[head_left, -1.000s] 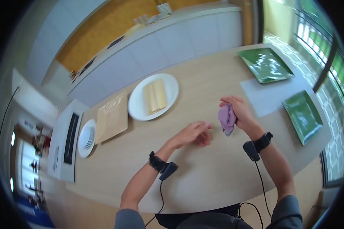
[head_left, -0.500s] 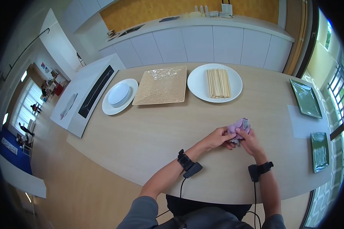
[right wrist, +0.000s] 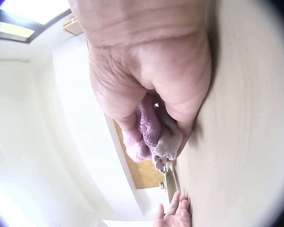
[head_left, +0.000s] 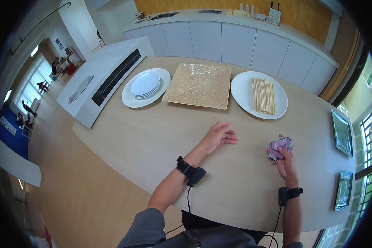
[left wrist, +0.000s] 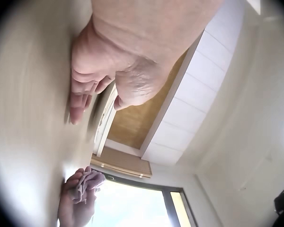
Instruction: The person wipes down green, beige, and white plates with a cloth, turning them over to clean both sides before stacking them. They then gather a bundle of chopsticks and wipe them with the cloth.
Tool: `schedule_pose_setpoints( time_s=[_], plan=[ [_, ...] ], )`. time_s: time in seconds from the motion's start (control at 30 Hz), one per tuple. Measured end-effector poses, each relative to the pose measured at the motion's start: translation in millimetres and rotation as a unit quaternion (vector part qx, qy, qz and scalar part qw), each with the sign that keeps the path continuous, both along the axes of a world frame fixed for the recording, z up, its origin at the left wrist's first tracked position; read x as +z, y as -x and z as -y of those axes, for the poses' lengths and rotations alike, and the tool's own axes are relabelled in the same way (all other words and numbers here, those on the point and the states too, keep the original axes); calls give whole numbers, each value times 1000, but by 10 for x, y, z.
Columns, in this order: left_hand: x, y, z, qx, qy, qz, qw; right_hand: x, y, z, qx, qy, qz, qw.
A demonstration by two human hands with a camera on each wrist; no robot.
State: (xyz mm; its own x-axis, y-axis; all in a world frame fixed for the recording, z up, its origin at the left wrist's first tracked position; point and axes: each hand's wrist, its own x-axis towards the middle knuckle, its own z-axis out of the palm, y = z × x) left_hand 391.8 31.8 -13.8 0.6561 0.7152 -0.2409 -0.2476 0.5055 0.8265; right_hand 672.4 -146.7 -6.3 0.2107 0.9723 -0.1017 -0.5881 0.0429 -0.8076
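The table (head_left: 153, 140) bears the tray (head_left: 200, 84), the plate (head_left: 243, 93) of sticks (head_left: 263, 96), and the dish (head_left: 130, 100) of saucers (head_left: 146, 84); the right hand (head_left: 287, 162) grips the cloth (head_left: 280, 149), the left (head_left: 217, 138) lies open-fingered nearby

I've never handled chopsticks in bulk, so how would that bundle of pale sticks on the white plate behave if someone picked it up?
Each of the pale sticks looks straight and slender, so probably stiff and fairly light. I see no band around them, so they might slide apart or roll across the white plate.
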Motion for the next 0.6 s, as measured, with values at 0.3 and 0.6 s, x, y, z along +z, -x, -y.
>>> schedule_pose_setpoints(
  time_s=[0.3,0.6],
  plan=[
    [-140,1132,-748,326,-13,65,943,-218,644,-937,58,20,10,998],
    [-155,1605,-1192,372,-87,84,920,-108,1189,-1675,68,52,-24,996]
  ],
)
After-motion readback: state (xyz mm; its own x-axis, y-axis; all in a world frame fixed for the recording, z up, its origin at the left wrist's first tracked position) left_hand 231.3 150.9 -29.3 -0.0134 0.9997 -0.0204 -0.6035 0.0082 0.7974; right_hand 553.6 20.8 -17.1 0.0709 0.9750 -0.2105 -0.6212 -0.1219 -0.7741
